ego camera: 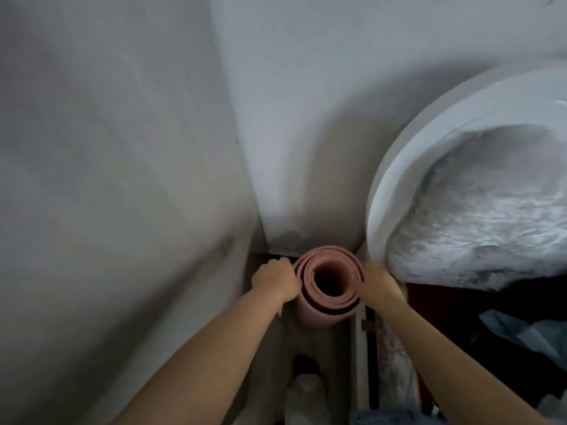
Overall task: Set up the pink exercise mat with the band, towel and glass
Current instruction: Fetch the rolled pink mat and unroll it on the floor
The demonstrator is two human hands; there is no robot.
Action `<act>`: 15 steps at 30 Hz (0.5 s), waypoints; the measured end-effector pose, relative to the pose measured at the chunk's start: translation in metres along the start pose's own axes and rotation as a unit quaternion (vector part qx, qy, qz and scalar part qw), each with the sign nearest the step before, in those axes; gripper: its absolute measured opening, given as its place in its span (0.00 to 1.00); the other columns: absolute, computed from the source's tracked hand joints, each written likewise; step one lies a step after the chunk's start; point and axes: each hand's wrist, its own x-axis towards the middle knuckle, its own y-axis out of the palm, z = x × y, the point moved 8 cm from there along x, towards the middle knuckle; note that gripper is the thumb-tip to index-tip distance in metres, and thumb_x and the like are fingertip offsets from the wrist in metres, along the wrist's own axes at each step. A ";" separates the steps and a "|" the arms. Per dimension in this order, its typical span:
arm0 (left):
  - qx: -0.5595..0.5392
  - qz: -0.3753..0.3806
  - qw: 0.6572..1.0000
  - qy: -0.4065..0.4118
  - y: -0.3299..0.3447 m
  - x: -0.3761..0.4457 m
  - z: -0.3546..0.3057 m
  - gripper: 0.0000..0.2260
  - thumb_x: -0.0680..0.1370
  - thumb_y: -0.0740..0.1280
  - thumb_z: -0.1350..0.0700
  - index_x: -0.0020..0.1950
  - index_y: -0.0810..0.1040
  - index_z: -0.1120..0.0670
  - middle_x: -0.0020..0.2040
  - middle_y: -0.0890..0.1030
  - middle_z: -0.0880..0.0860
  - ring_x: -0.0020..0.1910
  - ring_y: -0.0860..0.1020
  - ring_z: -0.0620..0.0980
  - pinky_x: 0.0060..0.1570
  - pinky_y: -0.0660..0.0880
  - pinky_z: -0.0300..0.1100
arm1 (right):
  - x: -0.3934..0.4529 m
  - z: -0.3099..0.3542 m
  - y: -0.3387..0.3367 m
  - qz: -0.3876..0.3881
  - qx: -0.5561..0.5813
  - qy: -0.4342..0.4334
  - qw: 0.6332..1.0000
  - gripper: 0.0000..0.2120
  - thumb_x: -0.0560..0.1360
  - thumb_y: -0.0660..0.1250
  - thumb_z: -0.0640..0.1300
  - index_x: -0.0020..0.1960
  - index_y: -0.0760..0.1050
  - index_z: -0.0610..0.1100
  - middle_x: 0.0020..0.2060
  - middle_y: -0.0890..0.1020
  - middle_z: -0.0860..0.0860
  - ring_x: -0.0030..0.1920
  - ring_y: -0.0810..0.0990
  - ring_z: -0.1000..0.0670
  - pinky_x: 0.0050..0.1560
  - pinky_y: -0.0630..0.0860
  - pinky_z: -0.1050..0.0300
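Note:
A rolled-up pink exercise mat [313, 315] stands upright in a narrow gap at the corner of two white walls, its open end facing me. My left hand [274, 282] grips the roll's left side near the top. My right hand [379, 282] grips its right side. Both forearms reach in from below. The band, towel and glass are not in view.
White walls [122, 148] close in at the left and behind the mat. A white bed edge with a fluffy grey-white blanket [478, 210] bulges in at the right. Dark clothes and bags [491, 348] lie below it. My foot [306, 381] shows on the floor.

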 end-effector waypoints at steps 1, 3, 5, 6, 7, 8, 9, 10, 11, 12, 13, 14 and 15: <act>-0.005 0.014 1.000 -0.012 0.007 0.017 -0.002 0.20 0.80 0.59 0.49 0.67 0.69 0.59 0.66 0.73 0.59 0.64 0.74 0.59 0.58 0.73 0.48 | 0.015 -0.008 0.007 0.014 0.010 0.013 1.000 0.19 0.77 0.59 0.46 0.63 0.68 0.36 0.62 0.75 0.39 0.60 0.76 0.41 0.60 0.73 0.50; -0.022 0.038 0.998 -0.034 0.023 0.046 -0.006 0.21 0.80 0.59 0.48 0.68 0.67 0.60 0.67 0.71 0.60 0.64 0.73 0.59 0.59 0.72 0.48 | 0.036 -0.023 0.019 0.042 0.037 0.052 0.997 0.26 0.76 0.61 0.48 0.69 0.61 0.36 0.66 0.70 0.37 0.64 0.72 0.39 0.62 0.71 0.49; -0.045 0.056 0.996 -0.045 0.038 0.069 -0.012 0.23 0.80 0.59 0.47 0.69 0.65 0.60 0.68 0.70 0.61 0.65 0.72 0.59 0.60 0.71 0.48 | 0.053 -0.036 0.030 0.057 0.077 0.092 0.991 0.33 0.76 0.63 0.49 0.73 0.52 0.36 0.69 0.64 0.36 0.67 0.68 0.38 0.63 0.69 0.50; -0.059 0.063 0.995 -0.050 0.046 0.080 -0.015 0.24 0.80 0.59 0.47 0.70 0.63 0.60 0.68 0.69 0.61 0.66 0.71 0.59 0.61 0.71 0.48 | 0.062 -0.043 0.037 0.066 0.099 0.111 0.987 0.36 0.76 0.64 0.49 0.74 0.49 0.37 0.70 0.63 0.37 0.68 0.68 0.38 0.62 0.70 0.50; -0.073 0.077 0.993 -0.059 0.058 0.091 -0.018 0.26 0.80 0.60 0.46 0.72 0.62 0.61 0.69 0.69 0.61 0.66 0.71 0.59 0.61 0.71 0.47 | 0.070 -0.051 0.046 0.077 0.119 0.125 0.982 0.39 0.75 0.65 0.49 0.75 0.47 0.37 0.70 0.64 0.37 0.68 0.69 0.38 0.62 0.71 0.50; -0.084 0.084 0.991 -0.068 0.065 0.097 -0.019 0.28 0.80 0.60 0.46 0.73 0.60 0.61 0.69 0.70 0.61 0.66 0.72 0.59 0.62 0.71 0.46 | 0.075 -0.054 0.052 0.080 0.139 0.138 0.977 0.41 0.74 0.66 0.50 0.75 0.46 0.37 0.70 0.66 0.38 0.67 0.70 0.38 0.61 0.71 0.50; -0.088 0.092 0.989 -0.071 0.074 0.103 -0.020 0.30 0.79 0.60 0.45 0.74 0.59 0.61 0.68 0.71 0.60 0.66 0.73 0.58 0.61 0.71 0.46 | 0.080 -0.058 0.058 0.081 0.162 0.148 0.972 0.42 0.73 0.68 0.50 0.75 0.46 0.38 0.69 0.68 0.38 0.66 0.71 0.38 0.61 0.73 0.49; -0.086 0.097 0.989 -0.074 0.082 0.109 -0.022 0.31 0.79 0.61 0.44 0.74 0.58 0.61 0.67 0.73 0.60 0.65 0.74 0.58 0.60 0.72 0.46 | 0.084 -0.063 0.064 0.084 0.189 0.166 0.964 0.42 0.73 0.68 0.50 0.75 0.47 0.38 0.68 0.69 0.39 0.65 0.72 0.38 0.60 0.75 0.47; -0.087 0.096 0.988 -0.079 0.087 0.113 -0.021 0.31 0.78 0.61 0.44 0.74 0.58 0.61 0.66 0.75 0.59 0.63 0.75 0.57 0.58 0.73 0.46 | 0.087 -0.066 0.071 0.085 0.217 0.182 0.955 0.42 0.72 0.69 0.50 0.75 0.48 0.39 0.67 0.70 0.39 0.63 0.74 0.38 0.56 0.77 0.46; -0.089 0.097 0.987 -0.089 0.092 0.117 -0.019 0.32 0.78 0.62 0.44 0.74 0.57 0.60 0.65 0.76 0.58 0.63 0.76 0.57 0.58 0.73 0.46 | 0.087 -0.068 0.076 0.090 0.241 0.202 0.945 0.42 0.72 0.69 0.50 0.75 0.48 0.39 0.67 0.70 0.39 0.62 0.75 0.37 0.50 0.79 0.46; -0.091 0.099 0.985 -0.104 0.096 0.121 -0.016 0.33 0.77 0.63 0.44 0.74 0.56 0.60 0.65 0.75 0.58 0.63 0.75 0.58 0.58 0.73 0.46 | 0.088 -0.070 0.082 0.091 0.263 0.219 0.935 0.42 0.72 0.70 0.50 0.75 0.48 0.39 0.67 0.70 0.39 0.61 0.76 0.37 0.47 0.80 0.47; -0.088 0.107 0.983 -0.116 0.101 0.124 -0.012 0.33 0.77 0.64 0.44 0.74 0.57 0.60 0.66 0.75 0.58 0.64 0.75 0.58 0.59 0.73 0.47 | 0.090 -0.072 0.089 0.090 0.283 0.232 0.926 0.43 0.71 0.70 0.49 0.75 0.48 0.40 0.68 0.69 0.39 0.61 0.76 0.37 0.47 0.80 0.46; -0.087 0.118 0.981 -0.125 0.104 0.125 -0.009 0.33 0.77 0.64 0.44 0.74 0.57 0.60 0.67 0.74 0.58 0.65 0.74 0.58 0.60 0.72 0.47 | 0.090 -0.074 0.094 0.085 0.302 0.241 0.919 0.43 0.71 0.71 0.47 0.75 0.48 0.40 0.68 0.69 0.39 0.62 0.75 0.36 0.51 0.80 0.43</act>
